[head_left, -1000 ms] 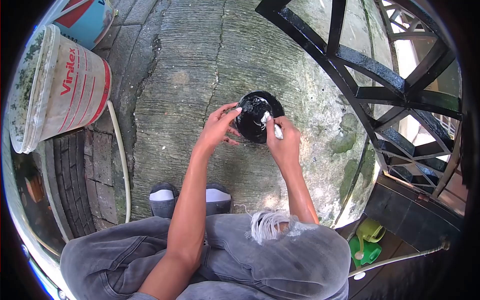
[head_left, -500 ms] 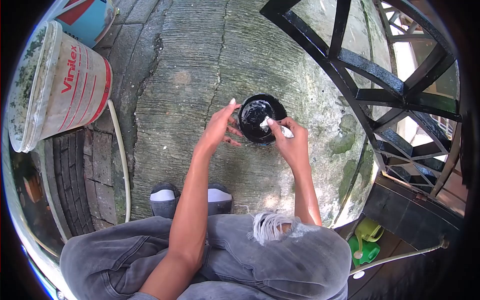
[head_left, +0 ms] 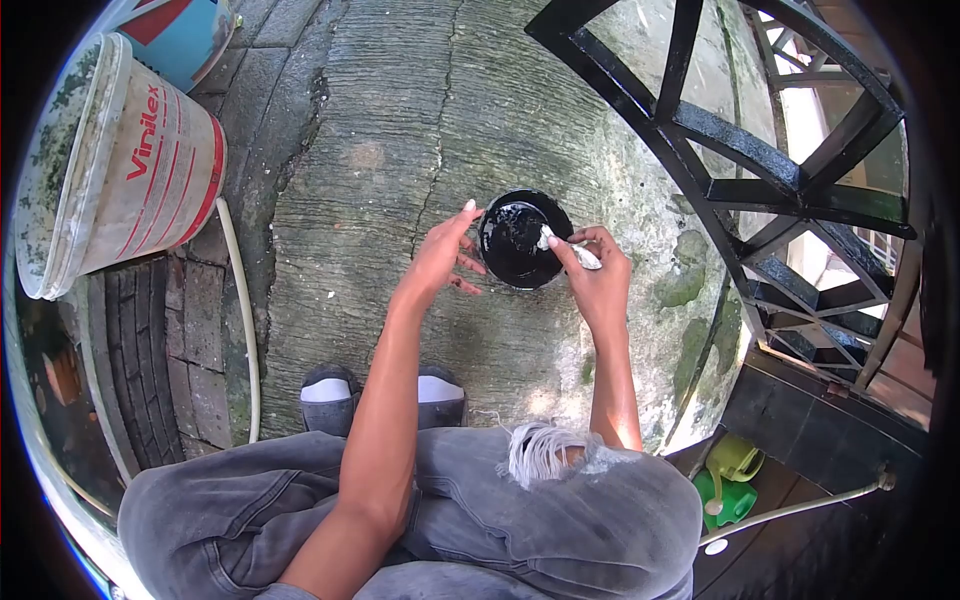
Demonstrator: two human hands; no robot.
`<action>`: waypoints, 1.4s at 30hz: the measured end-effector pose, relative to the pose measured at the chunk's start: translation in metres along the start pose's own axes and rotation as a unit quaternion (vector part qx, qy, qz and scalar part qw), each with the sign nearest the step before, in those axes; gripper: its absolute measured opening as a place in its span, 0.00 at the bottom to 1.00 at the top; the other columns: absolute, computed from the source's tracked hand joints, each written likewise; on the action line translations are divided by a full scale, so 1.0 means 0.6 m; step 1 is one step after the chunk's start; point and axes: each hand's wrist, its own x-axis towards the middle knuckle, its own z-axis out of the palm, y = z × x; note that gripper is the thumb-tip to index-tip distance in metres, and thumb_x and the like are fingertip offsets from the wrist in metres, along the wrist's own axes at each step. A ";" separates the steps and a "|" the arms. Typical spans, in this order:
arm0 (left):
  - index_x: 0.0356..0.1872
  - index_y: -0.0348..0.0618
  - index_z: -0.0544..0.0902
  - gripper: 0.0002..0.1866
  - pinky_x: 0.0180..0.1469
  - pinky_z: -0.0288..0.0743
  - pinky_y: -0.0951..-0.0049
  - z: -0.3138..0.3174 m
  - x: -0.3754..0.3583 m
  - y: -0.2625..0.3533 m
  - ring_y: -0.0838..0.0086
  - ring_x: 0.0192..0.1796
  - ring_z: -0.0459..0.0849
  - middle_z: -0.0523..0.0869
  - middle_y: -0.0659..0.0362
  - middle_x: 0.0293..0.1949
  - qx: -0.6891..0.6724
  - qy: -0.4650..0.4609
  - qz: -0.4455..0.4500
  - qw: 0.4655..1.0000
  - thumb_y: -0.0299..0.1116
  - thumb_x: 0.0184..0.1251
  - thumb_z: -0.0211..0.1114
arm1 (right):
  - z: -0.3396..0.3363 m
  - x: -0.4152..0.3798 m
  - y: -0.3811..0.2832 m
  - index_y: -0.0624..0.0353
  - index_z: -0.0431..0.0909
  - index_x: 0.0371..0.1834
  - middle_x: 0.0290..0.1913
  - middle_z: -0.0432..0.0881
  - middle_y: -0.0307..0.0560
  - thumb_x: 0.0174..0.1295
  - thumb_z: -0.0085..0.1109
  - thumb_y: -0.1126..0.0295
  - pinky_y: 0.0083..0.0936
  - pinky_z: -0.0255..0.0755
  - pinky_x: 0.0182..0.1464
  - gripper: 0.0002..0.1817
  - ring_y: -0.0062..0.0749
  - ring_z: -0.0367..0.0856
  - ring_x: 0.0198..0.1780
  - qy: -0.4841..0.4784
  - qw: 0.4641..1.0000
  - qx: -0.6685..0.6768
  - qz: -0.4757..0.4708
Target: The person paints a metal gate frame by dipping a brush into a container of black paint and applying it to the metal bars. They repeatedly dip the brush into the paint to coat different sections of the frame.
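A round black pot [head_left: 508, 262] with a wet, shiny inside stands on the ground in front of me. My right hand [head_left: 602, 274] pinches a crumpled white rag [head_left: 586, 259] at the pot's right rim, one end of it poking out over the opening. At the left rim is my left hand [head_left: 440, 252], fingers spread and bent around that side, a fingertip right at the edge. Dark smudges mark the fingers of both hands.
Cracked, ridged concrete [head_left: 370, 120] lies under the pot. To the left stand a white Vinilex bucket [head_left: 150, 170] and a hose [head_left: 240, 310]. A black metal lattice [head_left: 740, 140] rises at the right. Green watering cans [head_left: 733, 480] sit lower right.
My right hand has drawn back to the right with the rag, from over the pot's inside to its rim. My left hand has barely moved.
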 end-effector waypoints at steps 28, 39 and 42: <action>0.72 0.43 0.70 0.43 0.32 0.87 0.60 -0.016 0.010 0.003 0.66 0.40 0.83 0.73 0.48 0.47 0.025 0.004 -0.003 1.000 0.70 0.70 0.50 | -0.082 -0.036 -0.057 0.64 0.85 0.48 0.29 0.86 0.46 0.67 0.67 0.65 0.19 0.68 0.25 0.14 0.17 0.76 0.23 0.044 0.983 -0.040 -0.172; 0.62 0.43 0.76 0.31 0.31 0.86 0.62 -0.041 0.015 0.000 0.70 0.36 0.83 0.77 0.56 0.40 0.011 0.056 -0.005 0.998 0.59 0.71 0.59 | -0.184 -0.058 -0.124 0.66 0.84 0.46 0.34 0.85 0.41 0.70 0.64 0.68 0.14 0.71 0.30 0.11 0.15 0.78 0.31 0.139 0.970 0.052 -0.192; 0.58 0.43 0.78 0.25 0.30 0.85 0.64 -0.051 0.019 -0.003 0.73 0.33 0.83 0.78 0.59 0.36 -0.004 0.071 -0.003 0.997 0.52 0.71 0.62 | -0.206 -0.066 -0.144 0.66 0.84 0.46 0.38 0.86 0.43 0.71 0.62 0.67 0.12 0.69 0.30 0.11 0.13 0.76 0.30 0.188 0.959 0.053 -0.205</action>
